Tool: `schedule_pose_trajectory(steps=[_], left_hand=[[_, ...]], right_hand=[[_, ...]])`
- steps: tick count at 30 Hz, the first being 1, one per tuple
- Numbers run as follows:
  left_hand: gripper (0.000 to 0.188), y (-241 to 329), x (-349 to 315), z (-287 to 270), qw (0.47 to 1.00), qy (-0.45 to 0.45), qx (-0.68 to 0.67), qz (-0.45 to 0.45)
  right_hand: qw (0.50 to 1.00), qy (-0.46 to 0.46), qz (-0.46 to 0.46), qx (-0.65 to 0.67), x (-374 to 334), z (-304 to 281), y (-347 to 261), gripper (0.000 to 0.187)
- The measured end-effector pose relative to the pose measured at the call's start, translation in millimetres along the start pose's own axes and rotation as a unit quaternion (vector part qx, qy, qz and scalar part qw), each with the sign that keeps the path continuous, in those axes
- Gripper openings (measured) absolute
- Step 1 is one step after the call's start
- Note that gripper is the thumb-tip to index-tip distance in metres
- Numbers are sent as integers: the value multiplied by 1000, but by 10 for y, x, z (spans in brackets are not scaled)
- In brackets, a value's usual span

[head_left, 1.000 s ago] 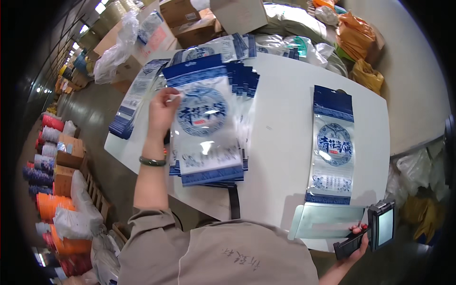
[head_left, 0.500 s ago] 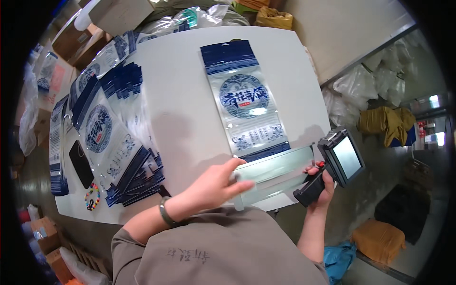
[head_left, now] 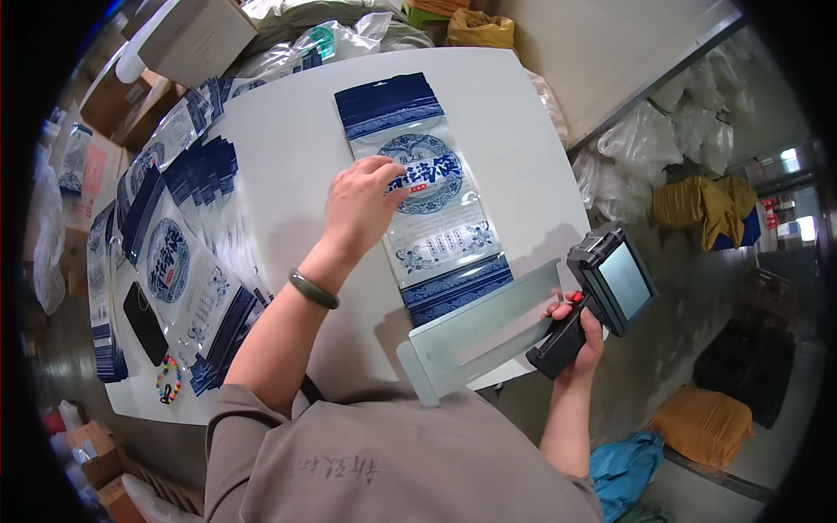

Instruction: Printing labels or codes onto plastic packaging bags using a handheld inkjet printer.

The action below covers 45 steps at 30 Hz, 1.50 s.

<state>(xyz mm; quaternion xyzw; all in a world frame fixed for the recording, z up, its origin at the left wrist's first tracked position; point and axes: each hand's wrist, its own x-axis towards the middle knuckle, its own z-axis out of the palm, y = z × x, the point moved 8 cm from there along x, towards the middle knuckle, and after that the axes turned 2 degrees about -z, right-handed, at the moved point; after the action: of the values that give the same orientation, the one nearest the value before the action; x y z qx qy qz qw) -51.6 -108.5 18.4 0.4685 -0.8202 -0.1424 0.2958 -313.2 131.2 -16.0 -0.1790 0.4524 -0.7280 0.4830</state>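
Observation:
A flat blue-and-white plastic packaging bag (head_left: 440, 228) with a round printed emblem lies on the white table in front of me. Over its left edge, at the emblem, is my left hand (head_left: 357, 202), thumb and fingers bent and apart with nothing visible between them. Whether the fingertips press on the bag I cannot tell. My right hand (head_left: 586, 340) grips the black handle of a handheld printer (head_left: 610, 277) with a lit screen, one finger by its red button. A translucent plastic guide plate (head_left: 488, 327) reaches left from the printer, above the bag's near end.
Stacks of similar bags (head_left: 187, 261) fan out across the left of the white table (head_left: 301, 157). A black phone (head_left: 144, 322) with a colourful bead strap (head_left: 167, 381) lies there. Cardboard boxes (head_left: 199, 42) stand beyond. Clear plastic sacks (head_left: 641, 148) and an orange-brown bundle (head_left: 702, 425) are at the right.
My left hand has moved from beside the guide plate up and forward to the bag's emblem. My right hand still holds the printer, and the plate's left end has tilted lower.

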Motion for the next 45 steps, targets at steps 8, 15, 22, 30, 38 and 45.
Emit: schedule_pose_trajectory(steps=[8,15,22,30,38,45], left_hand=[[10,50,38,-25,999,30,12,14],[8,336,-346,-43,996,50,40,55],[6,272,-105,-216,992,67,80,69],[9,156,-9,-122,993,47,71,86],[52,639,-525,43,988,-89,5,124],[49,596,-473,-9,979,-150,6,135]], right_hand=[[999,-8,-10,-40,4,7,-41,36],[1000,-19,-4,23,11,-9,-18,35],[996,-22,13,82,29,-16,6,34],[999,-30,4,33,0,-20,11,34],[999,-27,12,46,34,-67,9,33],[996,-32,21,79,43,-59,47,32]])
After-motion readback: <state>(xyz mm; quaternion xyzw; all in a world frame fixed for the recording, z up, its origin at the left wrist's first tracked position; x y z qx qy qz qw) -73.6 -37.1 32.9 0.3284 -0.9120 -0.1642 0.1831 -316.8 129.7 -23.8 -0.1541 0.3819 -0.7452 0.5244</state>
